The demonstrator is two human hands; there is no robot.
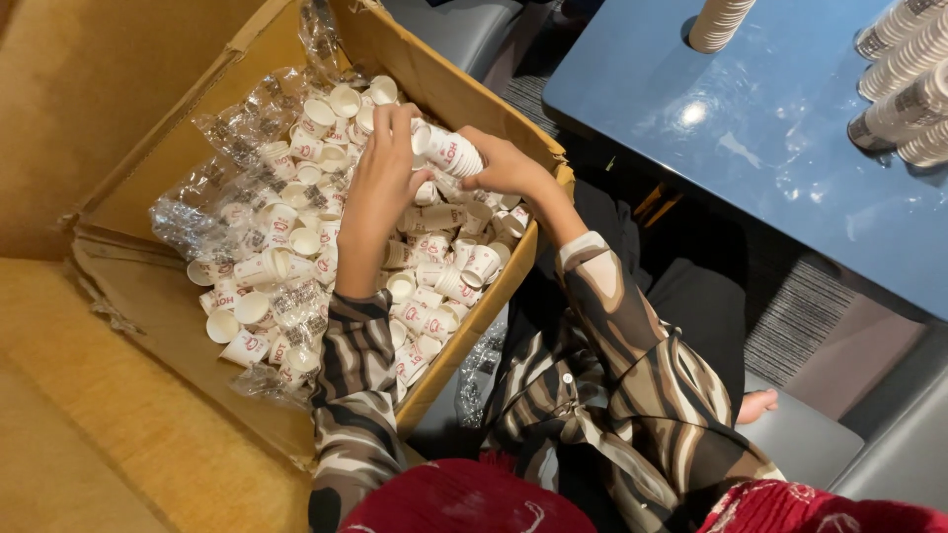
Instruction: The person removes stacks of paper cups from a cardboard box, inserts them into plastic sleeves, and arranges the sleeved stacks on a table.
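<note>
A short cup stack (449, 150) is pinched between both hands, left hand (385, 168) and right hand (504, 168), its long axis slanting toward lower right, above the box (148, 296)

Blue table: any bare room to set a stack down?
Yes. The blue table is bare across its middle and near edge, between one upright cup stack and lying stacks far right. The cardboard box is crowded where both hands work.
</note>
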